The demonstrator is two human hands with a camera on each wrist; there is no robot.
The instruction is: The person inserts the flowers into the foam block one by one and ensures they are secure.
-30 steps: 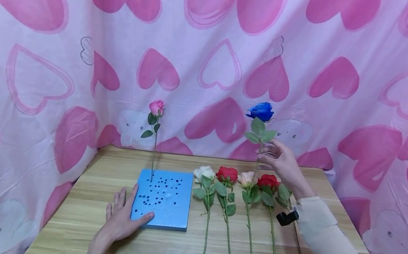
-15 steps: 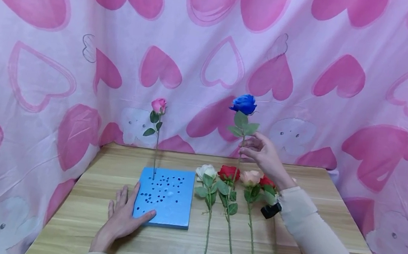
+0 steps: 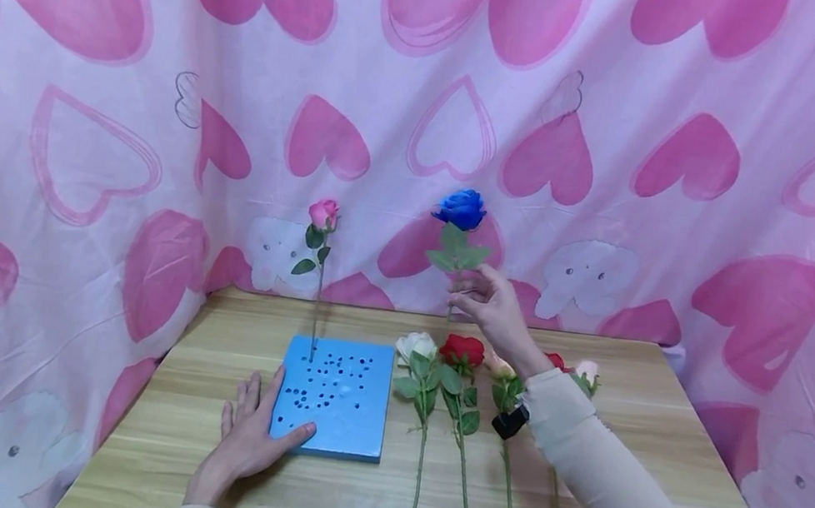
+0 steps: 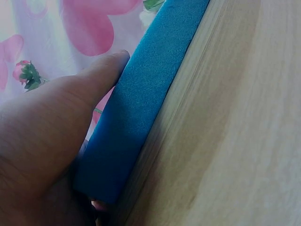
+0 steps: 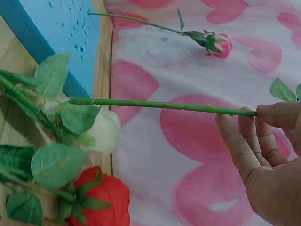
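Note:
In the head view my right hand point(image 3: 492, 306) pinches the green stem of an upright blue rose point(image 3: 461, 209) just below its leaves. The bare lower stem point(image 5: 150, 104) shows in the right wrist view, its end overlapping the leaves of the white rose. My left hand point(image 3: 251, 433) rests at the left side of a blue foam block point(image 3: 349, 436) dotted with holes. Its thumb lies on the block's top near the front, and its other fingers stretch along the left side. A pink rose point(image 3: 323, 213) stands upright in a hole near the block's back left.
On the wooden table point(image 3: 341, 502), right of the block, lie a white rose point(image 3: 417, 346), a red rose point(image 3: 462, 350), a peach rose point(image 3: 500, 368) and others partly behind my right sleeve point(image 3: 602, 469). A heart-patterned curtain point(image 3: 430, 55) stands behind the table.
My right hand has carried the blue rose leftward, from over the right-hand roses to above the white and red ones. The left hand stays on the block.

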